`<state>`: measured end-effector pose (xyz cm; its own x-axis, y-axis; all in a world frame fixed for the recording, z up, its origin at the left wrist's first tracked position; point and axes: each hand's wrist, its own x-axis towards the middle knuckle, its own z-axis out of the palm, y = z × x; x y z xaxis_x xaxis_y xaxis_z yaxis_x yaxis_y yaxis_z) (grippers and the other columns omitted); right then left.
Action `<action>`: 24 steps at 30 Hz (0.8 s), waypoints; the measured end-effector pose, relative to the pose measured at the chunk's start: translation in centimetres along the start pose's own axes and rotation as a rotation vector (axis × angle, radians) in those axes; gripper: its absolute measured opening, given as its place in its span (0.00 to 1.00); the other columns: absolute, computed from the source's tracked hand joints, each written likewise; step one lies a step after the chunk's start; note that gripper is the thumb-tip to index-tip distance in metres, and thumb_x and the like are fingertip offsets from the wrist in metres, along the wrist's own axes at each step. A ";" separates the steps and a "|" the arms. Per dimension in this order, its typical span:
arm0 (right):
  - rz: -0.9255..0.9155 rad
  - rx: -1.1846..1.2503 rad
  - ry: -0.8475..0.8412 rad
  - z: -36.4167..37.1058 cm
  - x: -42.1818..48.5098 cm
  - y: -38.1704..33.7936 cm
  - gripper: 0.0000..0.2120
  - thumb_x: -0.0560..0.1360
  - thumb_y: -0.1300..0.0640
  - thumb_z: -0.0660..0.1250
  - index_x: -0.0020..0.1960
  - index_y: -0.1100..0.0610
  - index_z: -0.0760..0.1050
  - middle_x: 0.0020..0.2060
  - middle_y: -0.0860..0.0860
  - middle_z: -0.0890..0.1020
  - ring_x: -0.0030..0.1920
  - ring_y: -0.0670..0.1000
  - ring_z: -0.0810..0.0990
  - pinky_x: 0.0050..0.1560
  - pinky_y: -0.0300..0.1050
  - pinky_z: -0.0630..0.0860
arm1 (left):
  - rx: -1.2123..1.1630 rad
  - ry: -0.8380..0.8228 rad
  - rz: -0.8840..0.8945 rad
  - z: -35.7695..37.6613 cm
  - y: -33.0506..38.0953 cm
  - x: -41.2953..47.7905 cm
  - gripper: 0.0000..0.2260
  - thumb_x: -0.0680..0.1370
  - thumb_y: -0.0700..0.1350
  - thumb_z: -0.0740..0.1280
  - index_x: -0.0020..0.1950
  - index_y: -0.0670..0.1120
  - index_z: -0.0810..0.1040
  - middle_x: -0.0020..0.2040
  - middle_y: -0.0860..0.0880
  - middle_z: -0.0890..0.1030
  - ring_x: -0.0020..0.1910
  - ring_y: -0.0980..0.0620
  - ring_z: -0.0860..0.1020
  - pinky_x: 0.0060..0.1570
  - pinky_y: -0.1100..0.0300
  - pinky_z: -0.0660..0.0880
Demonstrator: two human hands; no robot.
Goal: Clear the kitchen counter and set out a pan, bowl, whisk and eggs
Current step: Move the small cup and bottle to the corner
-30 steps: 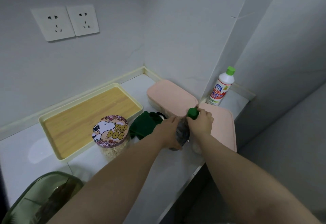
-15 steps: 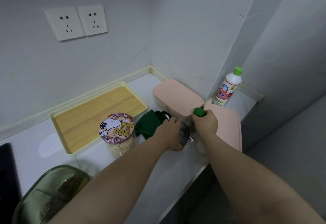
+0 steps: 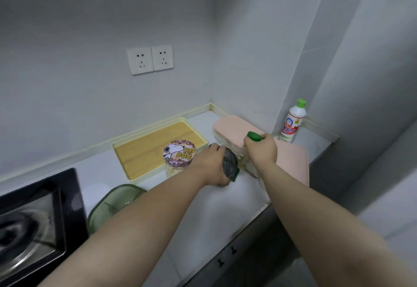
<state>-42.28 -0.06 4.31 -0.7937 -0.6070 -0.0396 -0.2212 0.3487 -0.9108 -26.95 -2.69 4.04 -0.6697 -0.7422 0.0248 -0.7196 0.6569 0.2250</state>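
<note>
White stone counter [image 3: 203, 223] runs from seven o'clock up into the wall corner at one o'clock, and both your bare forearms reach across it towards that corner. Your left hand [image 3: 211, 165] is curled round a grey scouring pad [image 3: 230, 163] with a green edge (its mesh face turns towards you), low over the counter. Your right hand [image 3: 261, 151] sits just beside it at three o'clock, fist closed round the neck of a green-capped bottle [image 3: 253, 137]. Only the cap and a little clear body show past your fingers, so I cannot tell whether the bottle rests on the counter.

At twelve o'clock of your hands lies a pink-lidded box [image 3: 232, 126]. A second pink box [image 3: 291, 160] lies at four o'clock of your right hand, partly under that wrist. A white cleaner bottle [image 3: 293, 121] stands upright at two o'clock, against the wall.

At ten o'clock of your left hand is a cream tray [image 3: 155, 149] with a wooden floor. A jar with a cartoon-dog lid [image 3: 179, 152] stands at nine o'clock, at the tray's near edge. A green translucent container [image 3: 112, 201] sits at seven o'clock, half behind your left forearm, with a black hob [image 3: 33, 219] beyond it at eight o'clock. Two wall sockets [image 3: 150, 59] hang at eleven o'clock.
</note>
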 end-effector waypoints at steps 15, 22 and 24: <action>-0.322 0.061 -0.311 2.1 -22.7 -6.2 0.09 0.68 0.50 0.71 0.44 0.54 0.76 0.36 0.51 0.80 0.40 0.53 0.79 0.39 0.41 0.71 | -0.022 0.202 -0.296 -9.2 -5.3 -25.9 0.45 0.64 0.59 0.73 0.75 0.46 0.59 0.68 0.48 0.66 0.68 0.47 0.64 0.65 0.54 0.68; -0.474 0.037 -0.547 4.7 -36.3 -8.5 0.12 0.69 0.49 0.73 0.47 0.55 0.76 0.37 0.48 0.79 0.38 0.49 0.77 0.36 0.41 0.70 | 0.031 0.247 -0.484 -11.1 -8.7 -40.4 0.46 0.65 0.60 0.72 0.76 0.45 0.57 0.69 0.47 0.66 0.69 0.47 0.64 0.67 0.55 0.66; -0.512 0.018 -0.620 5.7 -39.9 -8.8 0.12 0.69 0.48 0.73 0.45 0.54 0.76 0.37 0.47 0.80 0.39 0.50 0.78 0.40 0.42 0.73 | 0.029 0.262 -0.544 -11.4 -9.5 -44.1 0.46 0.65 0.61 0.72 0.76 0.46 0.58 0.69 0.48 0.67 0.69 0.48 0.64 0.65 0.55 0.67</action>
<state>-5.44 17.06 11.60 -0.1361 -0.9763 0.1683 -0.4591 -0.0884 -0.8840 11.58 22.29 11.95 -0.1397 -0.9782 0.1538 -0.9532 0.1749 0.2467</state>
